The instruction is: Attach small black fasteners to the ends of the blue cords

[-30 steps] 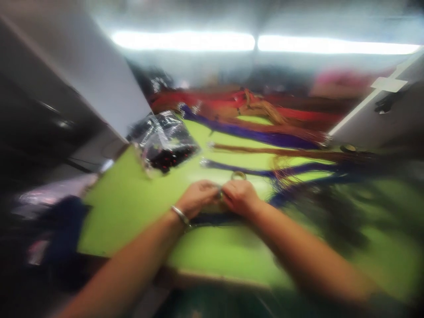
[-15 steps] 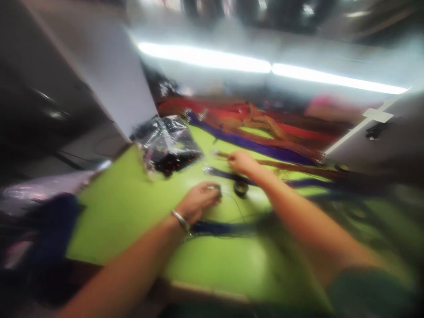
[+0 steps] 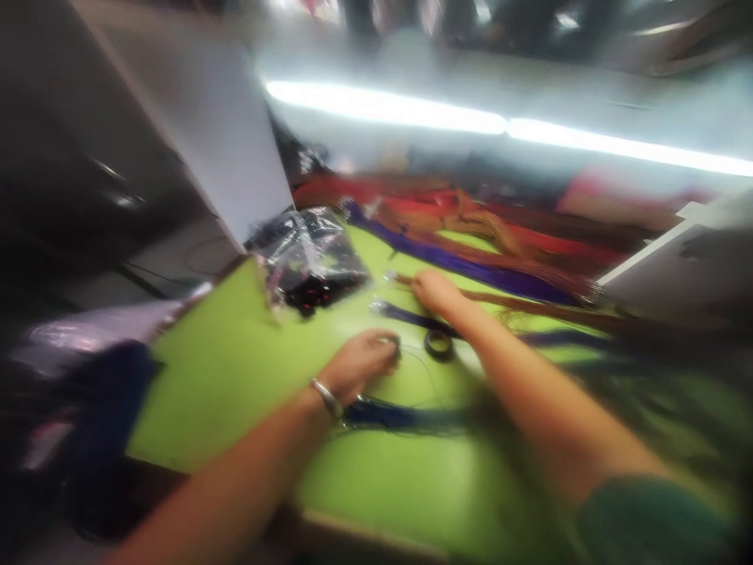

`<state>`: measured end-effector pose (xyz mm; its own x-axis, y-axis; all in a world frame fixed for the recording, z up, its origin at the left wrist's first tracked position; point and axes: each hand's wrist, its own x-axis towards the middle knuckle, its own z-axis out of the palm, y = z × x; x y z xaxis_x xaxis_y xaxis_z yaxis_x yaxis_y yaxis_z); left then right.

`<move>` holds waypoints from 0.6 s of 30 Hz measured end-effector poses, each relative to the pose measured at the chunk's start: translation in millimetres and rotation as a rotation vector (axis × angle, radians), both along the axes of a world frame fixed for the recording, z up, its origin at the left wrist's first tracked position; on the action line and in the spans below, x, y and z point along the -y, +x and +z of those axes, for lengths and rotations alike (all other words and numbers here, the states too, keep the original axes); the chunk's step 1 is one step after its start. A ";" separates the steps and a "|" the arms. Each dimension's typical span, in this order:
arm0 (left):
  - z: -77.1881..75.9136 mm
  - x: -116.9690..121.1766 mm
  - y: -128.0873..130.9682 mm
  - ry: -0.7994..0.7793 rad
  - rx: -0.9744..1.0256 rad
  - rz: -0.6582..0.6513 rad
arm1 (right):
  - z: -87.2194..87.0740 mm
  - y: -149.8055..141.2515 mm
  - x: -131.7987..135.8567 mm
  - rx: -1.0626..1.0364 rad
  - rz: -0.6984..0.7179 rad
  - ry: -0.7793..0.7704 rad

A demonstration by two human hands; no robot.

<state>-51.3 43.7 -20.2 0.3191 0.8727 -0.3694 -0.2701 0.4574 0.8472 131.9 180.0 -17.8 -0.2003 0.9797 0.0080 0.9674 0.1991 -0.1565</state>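
Observation:
My left hand (image 3: 365, 362), with a metal bangle at the wrist, is closed around a small dark piece (image 3: 394, 346) that the fingers partly hide. From there a thin wire (image 3: 429, 366) curves off to the right. Farther back, my right hand (image 3: 436, 293) has its fingers closed on a bundle of brown wires (image 3: 491, 297), whose pale end (image 3: 391, 276) pokes out to the left. Just in front of it lies a dark blue wire bundle (image 3: 405, 315). A black tape roll (image 3: 438, 344) rests between my hands. Another blue bundle (image 3: 400, 414) lies below my left wrist.
The work surface is a green table (image 3: 235, 392). A clear plastic bag of dark parts (image 3: 314, 263) sits at its back left. Purple wires (image 3: 447, 255) and red and orange wires (image 3: 471, 208) spread along the back, under a bright tube light (image 3: 382, 106).
The view has shifted slightly, so the scene sits farther right. My left hand has turned a little, its back now facing up more. My right hand stays at the brown wires.

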 end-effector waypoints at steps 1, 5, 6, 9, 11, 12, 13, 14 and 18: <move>0.0 -0.2 0.4 0.000 -0.003 0.004 | -0.9 -1.6 1.0 -0.001 0.017 -0.001; 0.8 0.3 1.2 -0.005 -0.008 -0.002 | -7.5 -9.4 1.2 -0.003 0.028 -0.006; 0.9 0.7 1.1 -0.004 -0.011 -0.006 | -8.7 -10.6 0.5 0.000 0.023 -0.007; 0.6 1.3 0.3 0.002 -0.020 -0.011 | -9.0 -11.1 -1.8 0.012 0.023 -0.005; 0.2 1.5 -0.3 0.003 -0.024 -0.014 | -5.9 -9.6 -2.1 0.022 0.019 0.014; 0.1 1.6 -0.5 0.004 -0.025 -0.016 | -3.4 -8.5 -1.5 0.028 0.008 0.028; 0.0 1.8 -0.7 0.007 -0.024 -0.019 | -0.2 -7.2 -0.3 0.034 -0.010 0.042; -0.1 2.0 -0.8 0.012 -0.021 -0.020 | 3.6 -5.9 1.8 0.042 -0.032 0.059; -1.3 2.0 -1.0 0.042 0.010 0.016 | 22.2 0.9 24.2 0.000 -0.063 0.138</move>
